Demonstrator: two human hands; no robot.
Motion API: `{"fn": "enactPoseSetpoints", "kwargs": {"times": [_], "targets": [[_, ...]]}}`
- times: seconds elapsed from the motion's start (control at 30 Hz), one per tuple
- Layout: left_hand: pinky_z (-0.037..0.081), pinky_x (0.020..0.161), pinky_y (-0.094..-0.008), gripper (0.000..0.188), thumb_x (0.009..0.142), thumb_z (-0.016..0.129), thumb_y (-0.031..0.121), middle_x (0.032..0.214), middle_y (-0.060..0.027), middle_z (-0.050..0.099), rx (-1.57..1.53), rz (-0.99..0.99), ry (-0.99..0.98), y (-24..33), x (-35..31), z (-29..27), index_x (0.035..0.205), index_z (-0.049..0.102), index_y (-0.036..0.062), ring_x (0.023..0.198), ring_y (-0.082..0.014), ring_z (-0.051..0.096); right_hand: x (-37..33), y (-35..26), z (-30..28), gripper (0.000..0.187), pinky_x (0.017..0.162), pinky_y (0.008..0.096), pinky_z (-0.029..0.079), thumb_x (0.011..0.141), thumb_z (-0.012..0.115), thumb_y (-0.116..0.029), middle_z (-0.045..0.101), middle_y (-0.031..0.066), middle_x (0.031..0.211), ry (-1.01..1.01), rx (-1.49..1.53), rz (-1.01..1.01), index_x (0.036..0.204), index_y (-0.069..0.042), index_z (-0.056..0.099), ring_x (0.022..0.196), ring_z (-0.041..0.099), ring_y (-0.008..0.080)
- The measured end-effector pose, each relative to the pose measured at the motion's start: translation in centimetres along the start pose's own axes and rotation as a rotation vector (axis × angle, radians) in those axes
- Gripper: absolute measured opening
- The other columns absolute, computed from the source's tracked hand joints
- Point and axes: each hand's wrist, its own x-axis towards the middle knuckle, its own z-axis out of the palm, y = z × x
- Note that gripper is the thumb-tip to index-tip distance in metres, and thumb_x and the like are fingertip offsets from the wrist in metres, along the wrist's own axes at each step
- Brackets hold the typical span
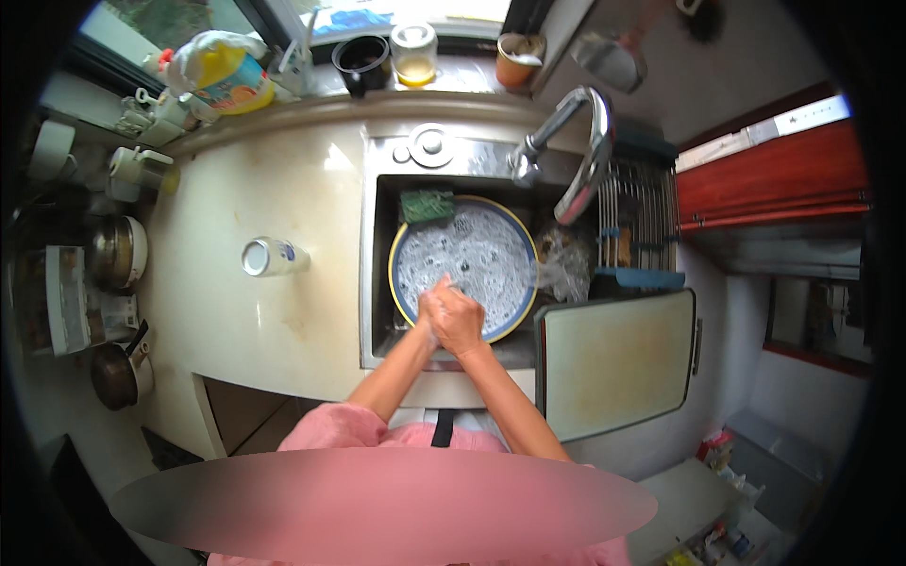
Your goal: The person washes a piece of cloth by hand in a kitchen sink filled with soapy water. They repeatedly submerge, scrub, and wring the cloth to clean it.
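Note:
Both of my hands are pressed together over the near part of a round basin [395,247] with a yellow and blue rim. Suds [481,250] fill the basin, which sits in a steel sink [379,335]. My left hand [427,316] is closed against my right hand [456,319], whose fingers wrap over it. A small greyish bit shows by the fingertips; what they hold, if anything, is hidden. A green scouring pad [427,206] lies at the basin's far left rim.
A white cup [269,257] stands on the left counter. The tap [590,151] arches behind the basin, with a crumpled clear plastic bag [564,264] to its right. Farther right are a dish rack [642,212] and a cutting board [613,363]. Pots [121,374] line the far left.

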Motion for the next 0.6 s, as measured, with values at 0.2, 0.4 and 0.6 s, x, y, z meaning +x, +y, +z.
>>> {"fn": "enactPoseSetpoints", "kwargs": {"times": [0.2,0.4,0.6], "targets": [[0.042,0.050,-0.0284,0.025,0.087,0.057,0.030,0.064,0.0017,0.052,0.021,0.192,0.221,-1.3,-1.6,5.2,0.073,0.058,0.0091,0.056,-0.0109,0.050,1.5,4.2,0.4,0.040,0.050,0.0491,0.042,0.087,0.053,-0.031,0.055,0.0228,0.058,0.050,-0.157,0.294,0.058,-0.004,0.056,0.054,0.055,0.0428],[0.043,0.050,-0.0295,0.026,0.088,0.056,0.031,0.066,0.0000,0.054,-0.112,0.059,-0.140,-0.6,2.8,-1.7,0.071,0.057,0.0112,0.055,-0.0123,0.052,0.2,1.6,2.3,0.035,0.051,0.0500,0.044,0.085,0.054,-0.028,0.057,0.0219,0.059,-0.043,-0.242,0.003,0.057,-0.007,0.057,0.054,0.057,0.0411],[0.046,0.053,-0.0317,0.025,0.088,0.054,0.029,0.070,-0.0023,0.056,-0.009,0.113,0.080,-1.1,-1.2,5.5,0.077,0.059,0.0076,0.058,-0.0141,0.055,2.2,6.1,0.2,0.035,0.049,0.0484,0.044,0.085,0.054,-0.029,0.057,0.0212,0.057,0.071,-0.236,0.270,0.060,-0.007,0.061,0.052,0.057,0.0400]]}}
